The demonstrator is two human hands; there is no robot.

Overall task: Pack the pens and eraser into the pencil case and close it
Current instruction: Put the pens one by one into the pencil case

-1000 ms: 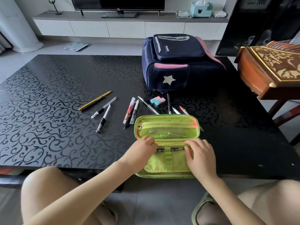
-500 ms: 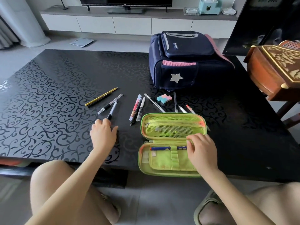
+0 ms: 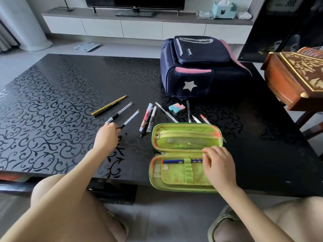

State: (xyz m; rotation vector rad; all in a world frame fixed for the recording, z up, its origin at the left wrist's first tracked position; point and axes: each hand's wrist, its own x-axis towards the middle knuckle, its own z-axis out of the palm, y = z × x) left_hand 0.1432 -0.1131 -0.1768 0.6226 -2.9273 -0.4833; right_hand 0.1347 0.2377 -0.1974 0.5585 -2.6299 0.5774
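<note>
Pinching the black-grip end of a clear plastic pen point(image 3: 129, 119) with the left hand point(image 3: 106, 135), at 9 o'clock from an open lime-green fabric pencil case point(image 3: 185, 131) on the black scroll-patterned desk point(image 3: 52, 119). Resting the right hand point(image 3: 220, 165) on the case, fingers bent; cannot tell whether grasping. At 12 o'clock from it, a pink-and-blue block eraser point(image 3: 176, 108) and loose pens point(image 3: 146, 117).

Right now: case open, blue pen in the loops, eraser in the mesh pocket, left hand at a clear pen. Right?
No. The head view shows the eraser out on the table by the backpack, not in the mesh pocket. The pencil case is open, a blue pen in its loops, left hand at a clear pen.
</note>
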